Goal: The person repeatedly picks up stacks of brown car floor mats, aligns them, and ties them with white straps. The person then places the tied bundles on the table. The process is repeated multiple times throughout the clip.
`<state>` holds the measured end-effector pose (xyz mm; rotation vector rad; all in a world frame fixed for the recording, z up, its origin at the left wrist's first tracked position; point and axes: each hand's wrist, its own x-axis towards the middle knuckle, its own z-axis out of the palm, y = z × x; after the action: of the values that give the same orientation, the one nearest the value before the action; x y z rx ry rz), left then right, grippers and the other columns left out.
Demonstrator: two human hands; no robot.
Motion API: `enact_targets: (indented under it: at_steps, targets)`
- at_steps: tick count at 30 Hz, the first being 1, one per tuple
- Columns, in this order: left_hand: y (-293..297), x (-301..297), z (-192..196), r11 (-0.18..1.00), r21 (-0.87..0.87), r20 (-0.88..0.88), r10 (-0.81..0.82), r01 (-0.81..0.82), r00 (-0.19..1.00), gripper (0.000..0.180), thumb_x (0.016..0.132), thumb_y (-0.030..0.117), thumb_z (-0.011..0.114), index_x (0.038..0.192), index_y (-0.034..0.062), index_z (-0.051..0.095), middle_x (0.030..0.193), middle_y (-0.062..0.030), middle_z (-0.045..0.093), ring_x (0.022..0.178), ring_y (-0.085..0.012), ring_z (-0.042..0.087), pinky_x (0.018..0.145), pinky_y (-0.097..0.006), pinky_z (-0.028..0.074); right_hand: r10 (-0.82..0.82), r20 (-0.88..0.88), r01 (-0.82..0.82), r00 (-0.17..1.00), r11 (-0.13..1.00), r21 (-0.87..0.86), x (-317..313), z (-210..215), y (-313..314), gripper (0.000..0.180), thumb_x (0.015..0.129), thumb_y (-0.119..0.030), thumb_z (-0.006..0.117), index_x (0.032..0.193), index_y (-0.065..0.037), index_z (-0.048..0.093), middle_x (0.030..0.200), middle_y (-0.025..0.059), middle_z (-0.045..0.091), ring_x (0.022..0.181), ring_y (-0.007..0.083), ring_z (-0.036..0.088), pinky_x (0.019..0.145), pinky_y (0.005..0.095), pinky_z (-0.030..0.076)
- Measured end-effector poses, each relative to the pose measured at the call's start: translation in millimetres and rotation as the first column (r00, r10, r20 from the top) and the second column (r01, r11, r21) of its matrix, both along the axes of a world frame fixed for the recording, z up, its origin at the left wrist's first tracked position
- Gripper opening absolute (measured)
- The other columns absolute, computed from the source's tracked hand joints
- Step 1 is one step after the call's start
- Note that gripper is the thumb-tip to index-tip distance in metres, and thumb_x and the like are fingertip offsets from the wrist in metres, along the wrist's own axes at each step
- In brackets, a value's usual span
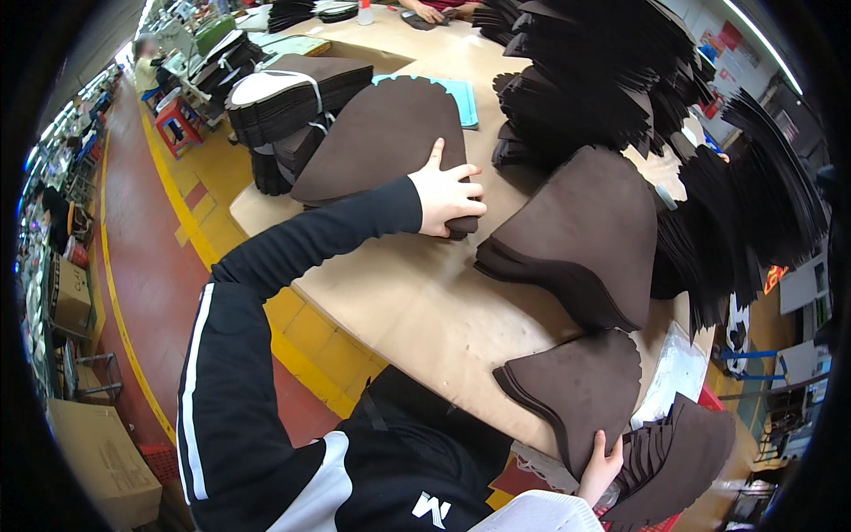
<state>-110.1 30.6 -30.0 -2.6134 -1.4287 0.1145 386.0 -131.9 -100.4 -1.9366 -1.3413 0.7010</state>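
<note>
My left hand (448,197) lies with spread fingers on the right end of a stack of dark brown cut panels (390,133), its fingertips at the stack's edge. Low on the right, my right hand (602,470) pinches a thinner stack of brown panels (581,390), thumb on top and the other fingers hidden beneath. These panels have a curved side and a finely notched edge. Between my hands, a thicker pile of the same brown panels (589,230) rests on the table. More brown panels (678,457) fan out beside my right hand, above a red crate (665,523).
Tall black stacks (603,71) fill the table's far right. Strap-tied bundles (292,97) stand at its far left. A light blue sheet (459,99) and a clear plastic bag (671,372) lie on the tan table (399,310). Another person's hands (425,11) show at the far edge.
</note>
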Motion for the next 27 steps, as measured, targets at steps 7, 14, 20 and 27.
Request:
enact_targets:
  at_steps: [7, 14, 20, 27]
  targets:
    - [5, -11, 37, 0.975, -0.202, 0.345, -0.018, 0.093, 0.938, 0.039, 0.07, 0.016, 0.074, 0.105, 0.0121, 0.057, 0.114, -0.0049, 0.054, 0.129, -0.0252, 0.04, 0.098, -0.081, 0.02, 0.011, 0.026, -0.016, 1.0, 0.978, 0.206, -52, 70, -4, 0.035, 0.095, -0.011, 0.058, 0.126, 0.005, 0.058, 0.105, 0.0149, 0.07, 0.095, 0.0184, 0.065, 0.086, 0.0314, 0.049]
    - [-7, -30, 42, 0.973, -0.179, 0.518, -0.032, 0.145, 0.855, 0.041, 0.067, 0.008, 0.072, 0.104, 0.0104, 0.056, 0.113, -0.0053, 0.054, 0.126, -0.0276, 0.044, 0.106, -0.069, 0.021, 0.474, -0.873, -0.612, 0.114, 0.726, 0.314, -229, 50, 71, 0.055, 0.1, -0.028, 0.049, 0.142, 0.006, 0.038, 0.137, 0.0213, 0.051, 0.122, 0.0264, 0.054, 0.108, 0.0368, 0.04]
    - [-42, -38, 27, 0.955, -0.036, 0.724, -0.178, 0.294, 0.667, 0.059, 0.066, 0.014, 0.077, 0.121, 0.0121, 0.055, 0.128, -0.0154, 0.048, 0.131, -0.0362, 0.039, 0.11, -0.062, 0.022, 0.195, -0.977, -0.779, -0.082, 0.599, 0.185, -341, 45, 148, 0.073, 0.093, -0.063, 0.047, 0.13, 0.001, 0.048, 0.129, 0.0114, 0.054, 0.121, 0.0209, 0.052, 0.109, 0.0377, 0.039]
    - [-112, -88, 55, 0.948, 0.218, 0.729, -0.001, -0.231, 0.684, 0.084, 0.078, 0.031, 0.078, 0.146, 0.01, 0.033, 0.151, -0.0171, 0.033, 0.145, -0.0341, 0.022, 0.117, -0.048, 0.016, 0.577, -0.811, -0.693, 0.103, 0.626, 0.358, -363, 41, 154, 0.05, 0.083, -0.015, 0.072, 0.127, -0.001, 0.052, 0.121, 0.0086, 0.06, 0.112, 0.0175, 0.056, 0.099, 0.0332, 0.043]
